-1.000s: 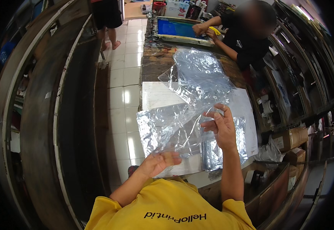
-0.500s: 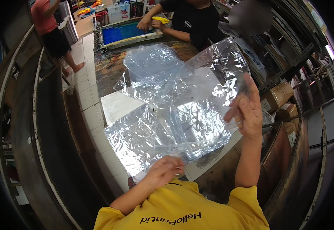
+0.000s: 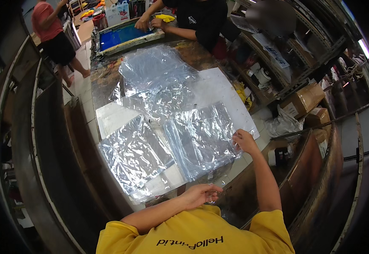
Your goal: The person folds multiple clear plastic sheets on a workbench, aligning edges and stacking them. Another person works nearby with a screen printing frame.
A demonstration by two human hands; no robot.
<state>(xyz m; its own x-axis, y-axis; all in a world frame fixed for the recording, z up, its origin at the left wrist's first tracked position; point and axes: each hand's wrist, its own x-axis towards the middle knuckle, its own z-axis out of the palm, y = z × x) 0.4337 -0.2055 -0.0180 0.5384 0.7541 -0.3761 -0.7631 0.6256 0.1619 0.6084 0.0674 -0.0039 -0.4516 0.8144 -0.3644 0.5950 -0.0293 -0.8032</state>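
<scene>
While the left hand [image 3: 201,195] hovers by the near edge of the desk [image 3: 103,86], fingers loosely curled, whether holding anything I cannot tell, the right hand [image 3: 245,140] pinches the right edge of a plastic sheet [image 3: 205,135] atop the right pile [image 3: 177,158]. More clear sheets [image 3: 136,150] lie leftward; a loose heap [image 3: 152,67] sits beyond, before a blue framed screen [image 3: 125,36].

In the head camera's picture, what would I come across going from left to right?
Person in black shorts → left pile of clear plastic bags → right pile of clear plastic bags → right hand → crumpled whitish plastic bag.
</scene>
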